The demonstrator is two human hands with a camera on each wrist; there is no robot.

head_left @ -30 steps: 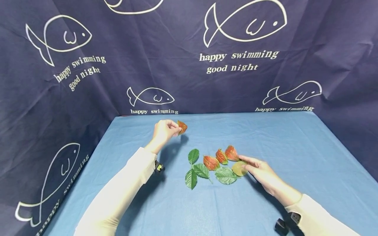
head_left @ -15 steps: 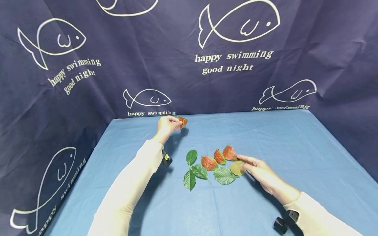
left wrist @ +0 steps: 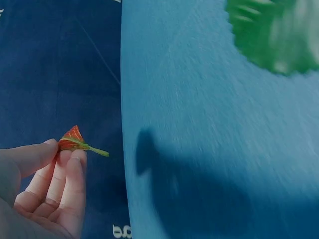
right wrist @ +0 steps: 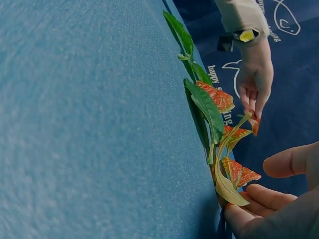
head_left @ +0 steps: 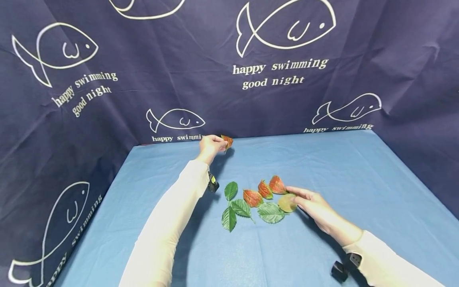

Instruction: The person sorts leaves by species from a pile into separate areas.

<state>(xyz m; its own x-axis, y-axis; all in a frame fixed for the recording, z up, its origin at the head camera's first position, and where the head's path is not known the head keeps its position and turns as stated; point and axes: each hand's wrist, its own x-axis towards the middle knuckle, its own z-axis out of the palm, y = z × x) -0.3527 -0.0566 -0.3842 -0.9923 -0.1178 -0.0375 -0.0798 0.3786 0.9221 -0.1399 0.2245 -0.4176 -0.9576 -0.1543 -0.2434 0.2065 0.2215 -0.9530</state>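
My left hand [head_left: 212, 146] pinches a red leaf with yellow-green edges [head_left: 227, 142] between thumb and fingers at the table's far edge. In the left wrist view, the leaf's pale green stem [left wrist: 97, 151] sticks out past the fingertips. My right hand [head_left: 320, 212] lies low over the table at the right end of a leaf group, its fingers spread. One fingertip overlaps a round yellow-green leaf [head_left: 285, 203], and another is right at a red leaf [head_left: 277, 184]. Beside them lie two more red leaves [head_left: 253, 198] and a broad green leaf [head_left: 271, 213].
A sprig of three green leaves [head_left: 241, 207] lies at the group's left end. Blue cloth covers the table [head_left: 222, 259]. A dark blue curtain [head_left: 222, 83] with white fish prints rises at the back and sides. Each wrist wears a black camera [head_left: 339, 271].
My left hand has moved away and slightly right with the red leaf, up to the table's far edge. The right hand and the lying leaves have stayed in place; the view shifts slightly.
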